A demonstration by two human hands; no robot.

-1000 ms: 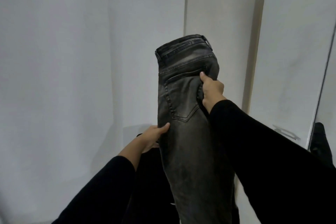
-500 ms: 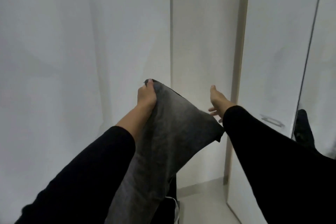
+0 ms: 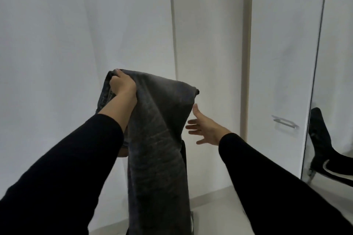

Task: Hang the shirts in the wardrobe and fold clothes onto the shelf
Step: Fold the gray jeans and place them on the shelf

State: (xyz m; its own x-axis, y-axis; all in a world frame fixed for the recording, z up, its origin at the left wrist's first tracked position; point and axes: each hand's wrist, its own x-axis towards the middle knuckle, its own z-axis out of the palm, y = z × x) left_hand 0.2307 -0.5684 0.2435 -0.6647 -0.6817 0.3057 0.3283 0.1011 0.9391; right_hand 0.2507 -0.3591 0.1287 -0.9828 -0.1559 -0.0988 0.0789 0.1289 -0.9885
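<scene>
At centre-left of the frame the left hand (image 3: 122, 87) gripped one upper corner of a pair of dark grey jeans (image 3: 158, 139), fingers curled over the bunched edge. The jeans were held up in mid-air before the white wall (image 3: 57, 44), their top edge running rightward to a free corner just above the other hand, the rest hanging straight down past the bottom of the frame. Denim like this probably handled as fairly heavy and limp but not slippery; held at one corner it would sag and twist, so the free right corner of the top edge looked the place to take hold for an even fold. The right hand (image 3: 205, 129), fingers spread wide and holding nothing, hovered just beside the hanging cloth, below that corner. Further right stood the closed white wardrobe door (image 3: 282, 63) with its metal handle (image 3: 285, 122).
</scene>
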